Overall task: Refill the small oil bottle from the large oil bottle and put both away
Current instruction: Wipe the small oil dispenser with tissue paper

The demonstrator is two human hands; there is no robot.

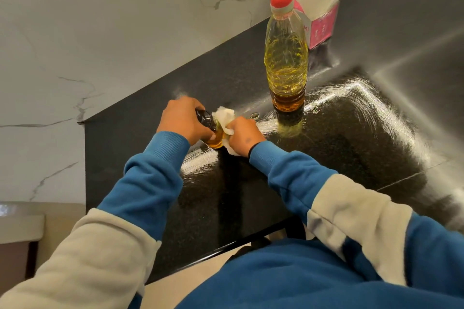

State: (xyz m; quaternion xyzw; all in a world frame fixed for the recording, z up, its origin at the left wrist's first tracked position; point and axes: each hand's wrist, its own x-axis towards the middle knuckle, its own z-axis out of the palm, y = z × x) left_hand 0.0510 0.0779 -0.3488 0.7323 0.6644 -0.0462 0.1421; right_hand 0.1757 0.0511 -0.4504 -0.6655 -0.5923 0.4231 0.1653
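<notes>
The small oil bottle (215, 130) stands on the black counter (339, 138), dark cap on, amber oil showing in its lower part. My left hand (184, 119) is wrapped around its neck and cap. My right hand (242, 135) presses a crumpled white tissue (226, 116) against the bottle's right side. The large oil bottle (286, 55) stands upright farther back and to the right, clear plastic with yellow oil and a red cap screwed on. Neither hand touches it.
A pink tissue box (322, 27) with white tissue sticking out stands behind the large bottle against the marbled wall (100, 32). The counter's front edge runs just before my body. Greasy smears shine on the counter around the bottles.
</notes>
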